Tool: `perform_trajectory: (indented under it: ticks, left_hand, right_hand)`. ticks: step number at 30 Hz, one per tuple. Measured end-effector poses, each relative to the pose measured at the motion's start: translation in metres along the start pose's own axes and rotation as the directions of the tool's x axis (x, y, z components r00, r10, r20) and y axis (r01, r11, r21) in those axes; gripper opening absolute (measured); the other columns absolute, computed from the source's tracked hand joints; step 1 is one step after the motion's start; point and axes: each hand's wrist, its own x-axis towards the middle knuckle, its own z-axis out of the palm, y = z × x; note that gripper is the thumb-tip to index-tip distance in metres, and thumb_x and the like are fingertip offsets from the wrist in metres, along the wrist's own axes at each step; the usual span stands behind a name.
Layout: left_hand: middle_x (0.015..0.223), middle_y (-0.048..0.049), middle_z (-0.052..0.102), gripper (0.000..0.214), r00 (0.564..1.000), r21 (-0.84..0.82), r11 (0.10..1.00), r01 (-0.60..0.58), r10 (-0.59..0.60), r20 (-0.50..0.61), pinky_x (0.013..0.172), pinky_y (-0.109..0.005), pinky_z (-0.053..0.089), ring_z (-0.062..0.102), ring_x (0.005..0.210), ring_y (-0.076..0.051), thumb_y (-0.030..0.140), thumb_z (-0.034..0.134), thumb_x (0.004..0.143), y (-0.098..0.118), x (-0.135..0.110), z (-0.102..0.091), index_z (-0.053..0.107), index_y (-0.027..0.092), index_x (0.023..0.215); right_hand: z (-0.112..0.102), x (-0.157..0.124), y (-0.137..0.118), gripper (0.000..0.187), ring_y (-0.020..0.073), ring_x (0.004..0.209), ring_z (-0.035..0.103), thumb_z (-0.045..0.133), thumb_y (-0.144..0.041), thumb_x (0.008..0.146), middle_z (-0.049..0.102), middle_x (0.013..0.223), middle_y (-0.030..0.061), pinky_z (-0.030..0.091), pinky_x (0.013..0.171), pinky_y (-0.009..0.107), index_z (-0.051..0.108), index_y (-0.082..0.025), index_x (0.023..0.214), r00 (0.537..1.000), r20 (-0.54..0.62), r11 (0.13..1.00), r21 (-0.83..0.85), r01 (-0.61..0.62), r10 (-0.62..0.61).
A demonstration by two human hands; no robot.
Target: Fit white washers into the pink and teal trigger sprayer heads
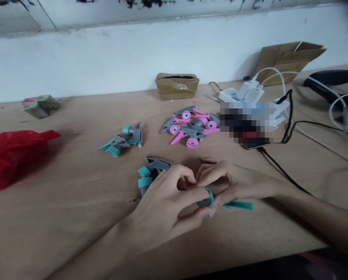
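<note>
Close to the table's front edge, both my hands meet around a grey and teal trigger spray head (205,197). Its round teal collar faces my left hand (174,198), whose fingers are bent and closed on it. My right hand (233,181) grips the same spray head from the other side, and a teal trigger (239,205) sticks out below that hand. Most of the grey body is hidden by my fingers. Just behind my left hand lie grey and teal spray heads (145,182), partly covered by it.
Two more teal spray heads (119,146) lie left of centre. Several pink and grey spray heads (193,132) are piled behind my hands. A cardboard box (177,87) stands at the wall. A red plastic bag (13,155) lies left; a power strip (230,95) and cables are right.
</note>
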Motion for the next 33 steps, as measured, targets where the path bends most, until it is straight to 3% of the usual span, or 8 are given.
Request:
perform_trajectory:
  ticks: [10,17,20,23,25,29,30,33]
  left_hand:
    - [0.114,-0.0047,0.051,0.014,0.984,-0.043,0.990,-0.136,0.140,0.109,0.094,-0.036,0.042,0.048,0.107,-0.020,0.031,0.064,0.080,0.010,0.003,0.001,0.067,0.029,0.093]
    - [0.095,-0.0017,0.061,0.029,0.995,-0.128,0.992,-0.017,0.004,-0.100,0.075,-0.026,0.052,0.059,0.087,-0.015,0.023,0.067,0.076,0.019,0.000,0.025,0.057,0.026,0.103]
    - [0.093,0.0034,0.067,0.020,0.982,-0.074,0.980,-0.184,0.180,-0.061,0.089,-0.029,0.048,0.061,0.089,-0.013,0.016,0.064,0.078,0.023,0.003,0.025,0.060,0.027,0.094]
    - [0.092,0.0025,0.068,0.012,0.955,0.027,0.958,-0.287,0.288,-0.077,0.089,-0.032,0.048,0.063,0.085,-0.013,0.015,0.063,0.079,0.022,0.002,0.024,0.062,0.023,0.087]
    - [0.093,-0.0016,0.066,0.010,0.962,0.045,0.974,-0.222,0.226,-0.154,0.079,-0.030,0.051,0.062,0.082,-0.014,0.017,0.063,0.079,0.018,-0.001,0.024,0.061,0.020,0.088]
    - [0.084,-0.0009,0.060,0.011,0.914,-0.108,0.987,0.120,-0.152,-0.376,0.068,-0.025,0.052,0.060,0.075,-0.013,0.020,0.066,0.077,0.005,-0.002,0.025,0.057,0.020,0.085]
    - [0.083,-0.0003,0.060,0.012,0.887,-0.165,0.968,0.188,-0.240,-0.395,0.065,-0.025,0.052,0.059,0.072,-0.012,0.022,0.066,0.077,0.002,-0.001,0.024,0.057,0.020,0.085]
    - [0.084,-0.0002,0.060,0.015,0.837,-0.308,0.911,0.273,-0.383,-0.392,0.061,-0.024,0.051,0.058,0.066,-0.011,0.027,0.064,0.079,-0.002,0.001,0.022,0.054,0.020,0.088]
  right_hand:
    - [-0.010,-0.004,-0.004,0.040,0.0147,0.107,0.058,0.074,-0.027,0.067,0.069,0.101,-0.0072,0.003,0.112,0.051,0.063,-0.031,0.105,0.961,0.271,0.998,-0.011,0.061,-0.056]
    - [-0.014,-0.005,-0.001,0.024,0.0130,0.097,0.064,0.071,-0.033,0.069,0.070,0.091,-0.0083,0.004,0.111,0.054,0.064,-0.026,0.091,0.962,0.271,0.999,-0.015,0.028,-0.023]
    - [-0.020,-0.005,0.001,0.023,0.0142,0.102,0.061,0.069,-0.033,0.072,0.069,0.098,-0.0063,0.008,0.112,0.051,0.065,-0.027,0.094,0.961,0.275,0.999,0.050,0.006,-0.020]
    - [-0.026,-0.008,0.000,0.023,0.0142,0.100,0.062,0.061,-0.033,0.080,0.069,0.100,-0.0019,0.039,0.100,0.039,0.063,-0.024,0.100,0.991,0.132,0.981,0.193,-0.014,-0.012]
    - [-0.026,-0.012,-0.004,0.023,0.0142,0.092,0.065,0.059,-0.035,0.082,0.069,0.097,0.0003,0.051,0.082,0.032,0.061,-0.023,0.102,0.990,-0.138,0.965,0.261,0.033,0.003]
    - [-0.014,-0.017,-0.018,0.014,0.0150,0.080,0.063,0.068,-0.032,0.075,0.066,0.081,-0.0011,0.050,0.078,0.033,0.062,-0.025,0.085,0.692,-0.710,0.991,-0.115,0.064,-0.127]
    - [-0.008,-0.017,-0.021,0.015,0.0161,0.080,0.062,0.071,-0.031,0.072,0.065,0.080,-0.0012,0.047,0.083,0.037,0.062,-0.025,0.082,0.634,-0.737,0.960,-0.278,0.032,-0.235]
    - [0.010,-0.015,-0.020,0.028,0.0179,0.079,0.061,0.072,-0.037,0.070,0.065,0.080,-0.0007,0.032,0.097,0.046,0.063,-0.026,0.094,0.740,-0.540,0.776,-0.629,-0.038,-0.402]
